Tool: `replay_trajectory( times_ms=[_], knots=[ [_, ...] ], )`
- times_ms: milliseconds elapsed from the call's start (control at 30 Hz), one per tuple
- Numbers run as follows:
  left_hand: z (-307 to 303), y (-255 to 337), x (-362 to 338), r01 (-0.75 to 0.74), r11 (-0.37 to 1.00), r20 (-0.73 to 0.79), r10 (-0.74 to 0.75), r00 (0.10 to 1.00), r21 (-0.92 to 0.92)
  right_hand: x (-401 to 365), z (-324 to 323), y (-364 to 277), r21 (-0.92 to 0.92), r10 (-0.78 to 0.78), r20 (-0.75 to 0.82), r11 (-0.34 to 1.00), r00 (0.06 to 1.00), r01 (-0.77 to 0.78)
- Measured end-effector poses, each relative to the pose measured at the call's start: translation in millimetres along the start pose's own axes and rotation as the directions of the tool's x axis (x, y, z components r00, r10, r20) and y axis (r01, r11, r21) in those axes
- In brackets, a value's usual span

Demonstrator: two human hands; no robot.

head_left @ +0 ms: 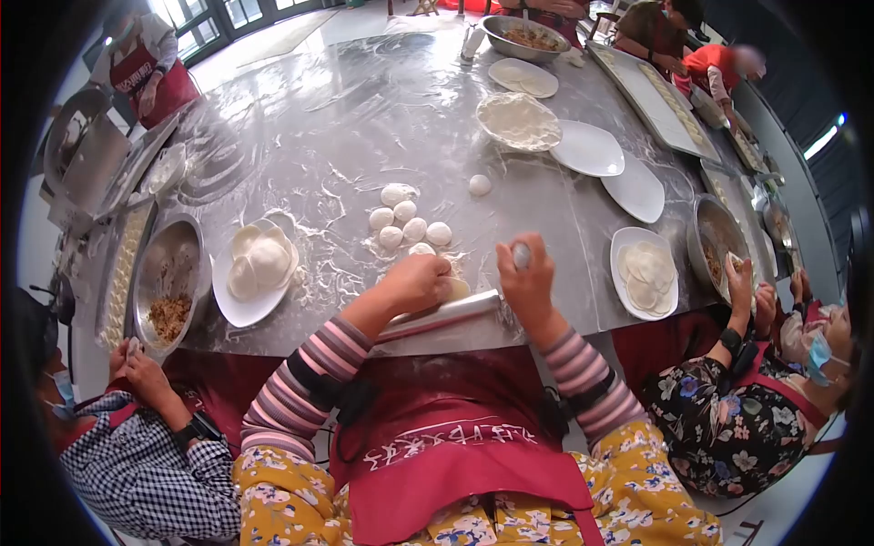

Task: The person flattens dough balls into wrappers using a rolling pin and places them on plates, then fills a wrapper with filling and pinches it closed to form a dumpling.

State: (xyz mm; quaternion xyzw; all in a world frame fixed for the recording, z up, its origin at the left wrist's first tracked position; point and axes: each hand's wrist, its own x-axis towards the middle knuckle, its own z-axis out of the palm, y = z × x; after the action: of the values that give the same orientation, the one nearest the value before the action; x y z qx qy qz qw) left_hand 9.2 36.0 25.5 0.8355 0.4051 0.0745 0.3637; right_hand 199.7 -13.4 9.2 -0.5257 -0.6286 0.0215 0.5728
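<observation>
My left hand (417, 284) is closed, its fingertips at the edge of a flat dough wrapper (458, 289) that they partly cover. To its right my right hand (530, 275) is raised, fingers curled round a small rounded greyish thing (522, 256) that I cannot make out. A metal rolling pin (446, 317) lies near the table's front edge, between and below my hands. Beyond my left hand sit several floured dough balls (414, 229), and a single dough ball (480, 186) lies apart, farther back to the right.
Plates of stacked wrappers (244, 311) (672, 300) stand left and right, with bowls of filling (169, 318) (719, 246) beyond them. White plates (635, 189) and a flour plate (519, 121) are back right. People work at both sides and across the floury table (319, 118).
</observation>
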Motion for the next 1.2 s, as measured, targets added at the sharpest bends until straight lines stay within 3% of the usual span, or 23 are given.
replay_trajectory(
  times_ms=[100,167,200,300,367,400,500,600,667,733,767,833,900,967,1067,1133,1200],
  knots=[
    [-1,-11,-10,-0.02,0.997,-0.03,0.018,0.999,-0.069,-29,-25,-13,-0.127,-0.057,0.02,0.99,0.998,0.059],
    [2,-13,-17,-0.029,0.979,-0.028,0.024,0.999,-0.201,-36,-30,-21,0.09,0.199,0.024,0.975,0.98,-0.201],
    [4,-11,-16,-0.029,0.98,-0.016,0.027,1.0,-0.197,-28,-23,-17,-0.001,0.117,-0.022,0.993,0.993,-0.117],
    [6,-2,-10,-0.075,0.983,-0.036,0.07,0.997,-0.17,8,9,3,-0.001,0.063,0.0,0.998,0.998,-0.063],
    [3,4,-2,0.008,0.996,-0.103,-0.017,0.995,-0.087,21,23,9,0.033,0.059,0.0,0.998,0.998,-0.059],
    [0,7,2,0.025,0.997,-0.062,-0.03,0.998,-0.077,26,26,10,0.066,0.044,0.012,0.997,0.999,-0.045],
    [1,8,2,-0.014,0.998,-0.017,0.015,1.0,0.06,8,3,-3,-0.016,0.017,0.0,1.0,1.0,-0.017],
    [4,-6,-3,-0.011,1.0,-0.031,0.01,0.999,-0.014,-30,-26,-12,-0.125,-0.076,0.014,0.989,0.997,0.078],
    [1,-8,-8,0.005,0.999,-0.039,-0.007,0.999,-0.04,-44,-35,-20,0.094,0.2,0.032,0.975,0.979,-0.203],
    [3,-7,-15,0.006,0.986,0.016,-0.003,1.0,-0.167,-30,-23,-15,0.038,0.15,0.0,0.988,0.989,-0.15],
    [5,-6,-14,0.006,0.987,0.022,-0.002,1.0,-0.159,-17,-14,-12,-0.021,0.093,-0.03,0.995,0.995,-0.093],
    [8,-6,-9,-0.036,0.984,-0.076,0.024,0.997,-0.172,9,10,0,-0.015,0.059,-0.008,0.998,0.998,-0.059],
    [6,-2,-3,-0.007,0.989,-0.08,-0.005,0.997,-0.147,26,30,8,0.029,0.071,-0.005,0.997,0.997,-0.071],
    [0,2,0,0.022,0.99,-0.111,-0.038,0.993,-0.137,24,27,8,0.018,0.048,-0.027,0.999,0.998,-0.048],
    [-1,-1,-4,0.018,0.996,-0.037,-0.021,0.999,-0.082,2,2,-2,-0.046,0.008,-0.025,0.999,1.0,-0.009],
    [2,-11,-6,0.0,0.993,-0.08,-0.009,0.997,-0.115,-27,-20,-12,0.023,0.167,0.002,0.986,0.986,-0.167],
    [1,-19,-12,0.007,0.985,-0.083,-0.021,0.996,-0.171,-42,-30,-13,0.057,0.165,0.018,0.985,0.986,-0.166]
  ],
)
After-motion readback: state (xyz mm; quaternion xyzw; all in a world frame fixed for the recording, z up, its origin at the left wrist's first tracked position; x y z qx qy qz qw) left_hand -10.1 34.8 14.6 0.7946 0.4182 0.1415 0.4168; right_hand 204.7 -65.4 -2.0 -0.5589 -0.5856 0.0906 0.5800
